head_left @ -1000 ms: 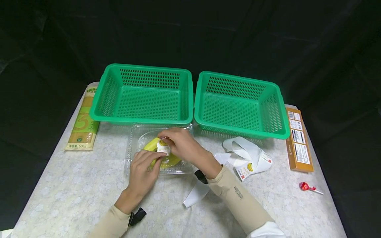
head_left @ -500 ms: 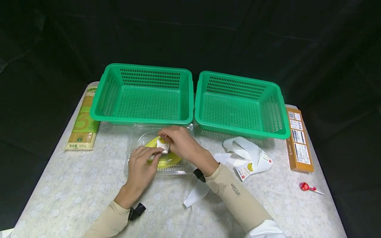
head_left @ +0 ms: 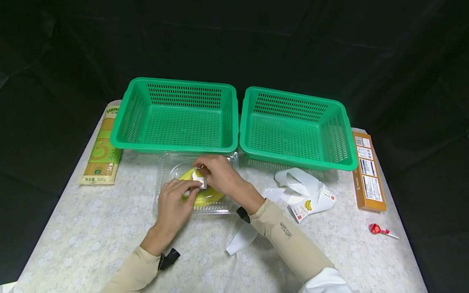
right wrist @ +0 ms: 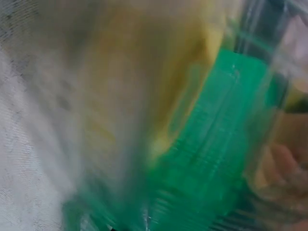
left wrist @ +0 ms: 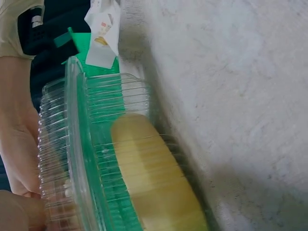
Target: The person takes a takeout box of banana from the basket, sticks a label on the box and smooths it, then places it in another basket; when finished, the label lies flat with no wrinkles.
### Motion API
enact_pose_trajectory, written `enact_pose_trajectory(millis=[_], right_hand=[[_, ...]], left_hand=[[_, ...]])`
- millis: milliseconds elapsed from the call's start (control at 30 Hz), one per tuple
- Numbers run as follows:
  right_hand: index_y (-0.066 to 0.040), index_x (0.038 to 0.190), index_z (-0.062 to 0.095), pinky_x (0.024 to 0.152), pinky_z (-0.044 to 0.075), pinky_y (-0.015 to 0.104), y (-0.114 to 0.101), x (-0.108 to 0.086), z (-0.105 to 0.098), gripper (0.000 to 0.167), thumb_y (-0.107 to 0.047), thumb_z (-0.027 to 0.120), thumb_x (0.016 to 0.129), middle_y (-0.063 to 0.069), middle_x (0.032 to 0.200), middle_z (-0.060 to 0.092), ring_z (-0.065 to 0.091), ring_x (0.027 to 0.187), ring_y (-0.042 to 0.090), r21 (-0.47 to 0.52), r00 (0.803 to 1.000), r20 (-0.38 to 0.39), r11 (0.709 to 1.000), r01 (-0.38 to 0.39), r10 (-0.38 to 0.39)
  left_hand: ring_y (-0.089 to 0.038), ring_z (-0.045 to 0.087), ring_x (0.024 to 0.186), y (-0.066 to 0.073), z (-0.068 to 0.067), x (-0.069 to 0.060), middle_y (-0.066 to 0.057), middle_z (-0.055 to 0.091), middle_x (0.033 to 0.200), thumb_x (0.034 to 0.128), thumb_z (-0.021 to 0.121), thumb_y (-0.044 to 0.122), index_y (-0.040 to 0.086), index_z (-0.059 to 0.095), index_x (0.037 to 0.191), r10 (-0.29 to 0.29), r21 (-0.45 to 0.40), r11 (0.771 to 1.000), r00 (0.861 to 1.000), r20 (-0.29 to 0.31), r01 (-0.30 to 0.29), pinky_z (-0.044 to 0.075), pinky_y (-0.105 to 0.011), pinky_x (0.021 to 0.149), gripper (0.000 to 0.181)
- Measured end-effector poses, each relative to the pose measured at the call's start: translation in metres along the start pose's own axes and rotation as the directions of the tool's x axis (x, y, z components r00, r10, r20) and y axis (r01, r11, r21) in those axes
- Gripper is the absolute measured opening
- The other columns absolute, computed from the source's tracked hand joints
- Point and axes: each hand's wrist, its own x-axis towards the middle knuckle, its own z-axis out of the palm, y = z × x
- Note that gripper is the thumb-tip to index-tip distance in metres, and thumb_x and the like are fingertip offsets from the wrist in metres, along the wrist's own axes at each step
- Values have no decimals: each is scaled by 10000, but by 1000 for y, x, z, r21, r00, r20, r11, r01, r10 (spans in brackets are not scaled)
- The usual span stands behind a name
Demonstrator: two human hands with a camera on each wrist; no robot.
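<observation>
A clear plastic clamshell box point(head_left: 165, 171) with yellow bananas point(head_left: 210, 198) inside lies before the left basket, its lid down. A small white banana sticker point(head_left: 199, 177) is over the lid. My left hand point(head_left: 175, 201) pinches the sticker's near edge between thumb and forefinger. At its far edge, the fingertips of my right hand point(head_left: 221, 175) grip it. Whether the sticker touches the lid cannot be seen. The left wrist view shows a banana point(left wrist: 149, 178) through the ribbed box wall point(left wrist: 77, 144); the right wrist view is blurred.
Two green baskets point(head_left: 176, 148) point(head_left: 300, 161) stand at the back. A curled sticker strip point(head_left: 315, 197) lies right of the box, with white backing paper point(head_left: 242, 239) under the right forearm. Noodles point(head_left: 101, 150) lie left; an orange carton point(head_left: 369, 175) and lollipop point(head_left: 375, 228) lie right.
The left fingertips have shifted slightly away from me along the sticker, which now sits a little farther left. The right hand has moved only slightly. The box stays in place.
</observation>
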Motion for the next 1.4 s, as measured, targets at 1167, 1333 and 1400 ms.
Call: enact_pose_trajectory(millis=[1167, 1333, 1400], right_hand=[[-79, 976, 718, 702, 501, 224, 16, -4, 15, 48, -77, 689, 937, 52, 958, 657, 595, 808, 151, 140, 982, -103, 980, -142, 157], [-66, 1001, 731, 704, 520, 223, 12, -6, 14, 75, -79, 680, 947, 63, 968, 674, 629, 826, 162, 63, 987, -100, 990, -123, 128], [-60, 1037, 746, 709, 529, 243, 9, -9, 14, 118, -112, 684, 951, 69, 997, 685, 639, 849, 170, 4, 989, -98, 994, -113, 113]], left_hand=[[-199, 672, 735, 2, 0, 5, -45, 778, 834, 887, 752, 120, 87, 781, 953, -67, 20, 998, 995, 78, 66, 449, -355, 677, 80], [-217, 663, 728, 4, 0, 10, -55, 760, 842, 895, 740, 102, 74, 776, 967, -84, 39, 996, 992, 96, 81, 464, -378, 690, 85], [-223, 634, 733, 5, 0, 11, -51, 730, 821, 882, 752, 108, 80, 777, 968, -102, 57, 994, 989, 112, 96, 439, -379, 705, 94]])
